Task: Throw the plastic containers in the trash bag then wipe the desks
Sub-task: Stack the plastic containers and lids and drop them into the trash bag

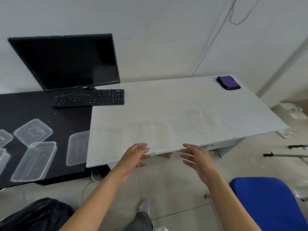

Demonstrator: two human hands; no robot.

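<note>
The person's left hand and right hand hover side by side at the near edge of the white desk, palms turned toward each other, fingers loosely spread and holding nothing. Just beyond the hands, faint clear outlines show on the white top, too blurred to tell what they are. A purple pouch lies at the desk's far right corner. To the left stands a black desk, with a dark monitor at its far side and a black keyboard in front of it, the keyboard's right end reaching over the white desk's corner. The clear plastic containers lie scattered on the black desk, well to the left of the left hand; the one closest to the hands is cut off by the white desk's left edge. A black trash bag sits on the floor at near left, beside the left forearm, and a blue chair stands at near right by the right forearm
</note>
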